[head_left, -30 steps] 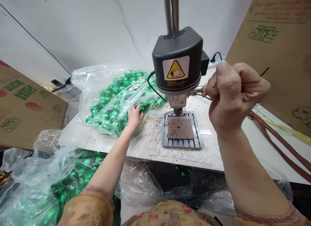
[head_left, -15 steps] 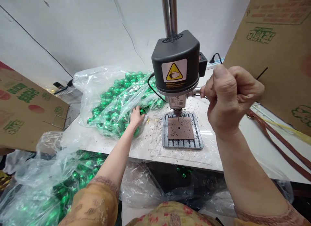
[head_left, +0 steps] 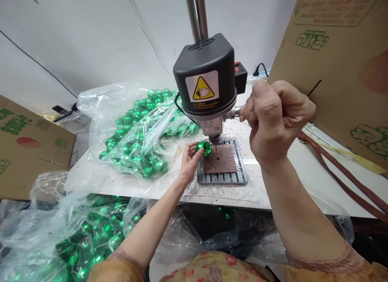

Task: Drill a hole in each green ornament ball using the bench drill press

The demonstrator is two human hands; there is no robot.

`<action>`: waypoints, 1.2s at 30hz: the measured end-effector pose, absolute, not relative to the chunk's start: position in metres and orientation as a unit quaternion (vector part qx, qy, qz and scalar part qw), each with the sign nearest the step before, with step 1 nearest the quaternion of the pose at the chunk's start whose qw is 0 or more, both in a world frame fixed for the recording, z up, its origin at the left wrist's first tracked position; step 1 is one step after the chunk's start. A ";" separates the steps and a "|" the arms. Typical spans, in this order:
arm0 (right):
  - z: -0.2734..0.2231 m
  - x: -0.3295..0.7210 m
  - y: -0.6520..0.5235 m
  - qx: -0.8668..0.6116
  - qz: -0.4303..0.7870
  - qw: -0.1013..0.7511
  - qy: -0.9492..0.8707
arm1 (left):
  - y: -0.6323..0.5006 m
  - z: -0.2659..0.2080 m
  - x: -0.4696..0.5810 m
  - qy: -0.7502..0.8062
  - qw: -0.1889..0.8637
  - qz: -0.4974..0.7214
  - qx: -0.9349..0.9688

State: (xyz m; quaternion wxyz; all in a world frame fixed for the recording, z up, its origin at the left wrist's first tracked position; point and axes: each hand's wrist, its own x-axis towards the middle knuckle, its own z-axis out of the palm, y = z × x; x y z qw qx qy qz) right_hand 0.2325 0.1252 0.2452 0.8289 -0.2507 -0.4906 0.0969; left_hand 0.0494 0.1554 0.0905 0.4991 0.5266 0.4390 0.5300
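Observation:
Between the fingers of my left hand point(head_left: 189, 164) is a shiny green faceted ball point(head_left: 204, 149). It is just left of the drill chuck, over the left side of a brown board point(head_left: 222, 162) with a dark hole in it. The board lies on the slotted metal base point(head_left: 242, 177) of a small black drill press point(head_left: 204, 67). My right hand point(head_left: 273, 120) is closed in a fist to the right of the machine head, its fingers round the feed lever point(head_left: 235, 113), most of which the hand hides.
A clear plastic bag point(head_left: 100, 112) of green balls lies left of the press, and another bag point(head_left: 81, 233) sits below the table edge. Cardboard boxes point(head_left: 339, 71) flank both sides. A brown strap point(head_left: 342, 177) lies at right. Dark shavings dot the white table point(head_left: 121, 183).
My left hand has moved right from the bag of balls to the press and now has a green ball in its fingers. My right hand stays at the lever. The view has shifted slightly.

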 end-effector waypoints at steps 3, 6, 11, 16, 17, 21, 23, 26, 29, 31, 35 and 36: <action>0.245 0.233 0.125 -0.267 0.101 0.822 -0.493 | 0.157 0.082 0.057 0.430 0.518 0.510 0.536; 0.246 0.232 0.126 -0.251 0.101 0.825 -0.496 | 0.158 0.079 0.059 0.423 0.513 0.498 0.557; 0.248 0.231 0.124 -0.239 0.088 0.827 -0.500 | 0.157 0.076 0.062 0.420 0.483 0.476 0.602; 0.250 0.231 0.122 -0.230 0.086 0.826 -0.507 | 0.157 0.076 0.064 0.429 0.430 0.451 0.654; 0.250 0.231 0.122 -0.229 0.088 0.827 -0.507 | 0.157 0.076 0.064 0.431 0.421 0.446 0.662; 0.249 0.231 0.123 -0.228 0.088 0.827 -0.506 | 0.155 0.076 0.061 0.444 0.389 0.422 0.688; 0.248 0.232 0.124 -0.226 0.085 0.826 -0.509 | 0.152 0.075 0.061 0.445 0.372 0.409 0.704; 0.247 0.231 0.124 -0.229 0.078 0.827 -0.507 | 0.146 0.073 0.064 0.428 0.372 0.411 0.714; 0.247 0.231 0.123 -0.251 0.080 0.824 -0.501 | 0.143 0.072 0.068 0.415 0.399 0.426 0.698; 0.247 0.231 0.123 -0.262 0.080 0.822 -0.500 | 0.142 0.073 0.071 0.419 0.407 0.428 0.690; 0.247 0.232 0.124 -0.249 0.082 0.823 -0.504 | 0.143 0.074 0.074 0.428 0.408 0.438 0.678; 0.247 0.232 0.124 -0.246 0.084 0.824 -0.504 | 0.143 0.074 0.074 0.429 0.407 0.439 0.676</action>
